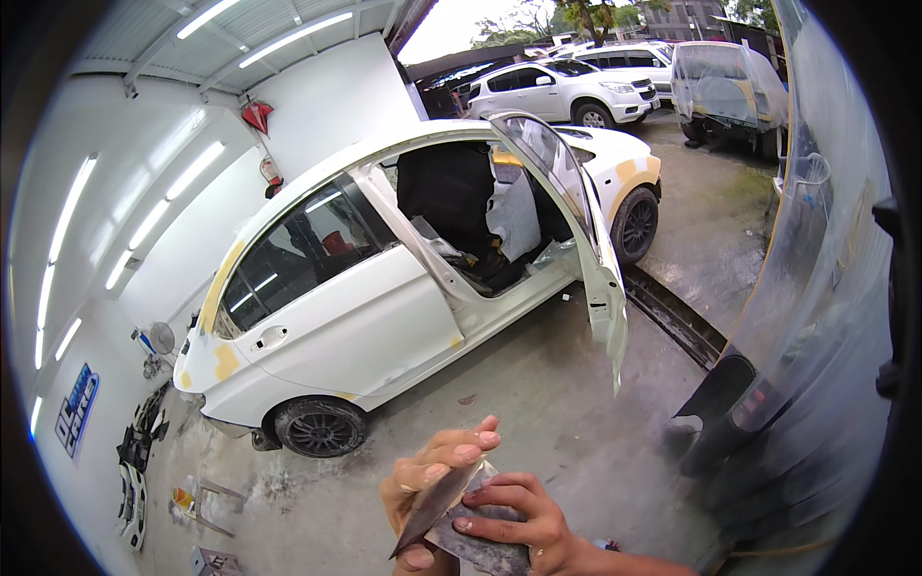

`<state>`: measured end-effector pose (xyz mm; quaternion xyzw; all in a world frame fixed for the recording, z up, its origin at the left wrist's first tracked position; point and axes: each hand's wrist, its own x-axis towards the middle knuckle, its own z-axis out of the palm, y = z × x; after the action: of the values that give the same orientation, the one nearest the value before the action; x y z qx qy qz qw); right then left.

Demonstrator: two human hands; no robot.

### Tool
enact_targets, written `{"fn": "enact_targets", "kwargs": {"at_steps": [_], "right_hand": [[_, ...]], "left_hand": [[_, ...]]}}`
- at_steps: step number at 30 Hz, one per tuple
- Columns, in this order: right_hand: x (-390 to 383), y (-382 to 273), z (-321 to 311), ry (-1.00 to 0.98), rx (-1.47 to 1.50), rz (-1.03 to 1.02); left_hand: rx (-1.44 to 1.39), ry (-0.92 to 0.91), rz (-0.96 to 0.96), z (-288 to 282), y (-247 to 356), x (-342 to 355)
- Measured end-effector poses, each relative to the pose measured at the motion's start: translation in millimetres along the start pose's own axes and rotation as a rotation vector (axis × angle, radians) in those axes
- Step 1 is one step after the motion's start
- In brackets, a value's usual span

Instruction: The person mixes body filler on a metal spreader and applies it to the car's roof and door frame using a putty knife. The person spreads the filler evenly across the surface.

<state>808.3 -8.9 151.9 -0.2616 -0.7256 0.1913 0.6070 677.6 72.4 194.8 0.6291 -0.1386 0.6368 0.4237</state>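
Observation:
Low in the middle of the head view, both my hands are together at a thin, dark, flat piece (434,509) and a grey flat plate (488,551). My left hand (408,485) is closed around the dark piece, its fingers upward and smeared with a pale paste. From the right, my right hand (540,530) presses its fingers on the grey plate, gripping it. Some cream-coloured paste shows between the two pieces. Whether these are spreaders or sheets I cannot tell. Beyond my hands stands a white car (355,307) with yellowish patches on its body.
The car's front door (603,288) is swung open towards me. A floor drain channel (677,317) runs at the right, near plastic sheeting (836,269). At the left are a small stand (213,509), loose car parts (134,490) and a fan (160,338). More vehicles stand outside.

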Motion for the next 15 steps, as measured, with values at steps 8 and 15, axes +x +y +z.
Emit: {"fn": "enact_targets", "kwargs": {"at_steps": [8,15], "right_hand": [[-3.3,-0.1,18.7,0.162,-0.064,-0.023],[9.2,15.0,13.6,0.188,-0.207,-0.160]], "left_hand": [[0.154,-0.009,-0.111,5.2,6.1,-4.3],[0.026,0.092,-0.003,19.3,-0.3,-24.0]]}}
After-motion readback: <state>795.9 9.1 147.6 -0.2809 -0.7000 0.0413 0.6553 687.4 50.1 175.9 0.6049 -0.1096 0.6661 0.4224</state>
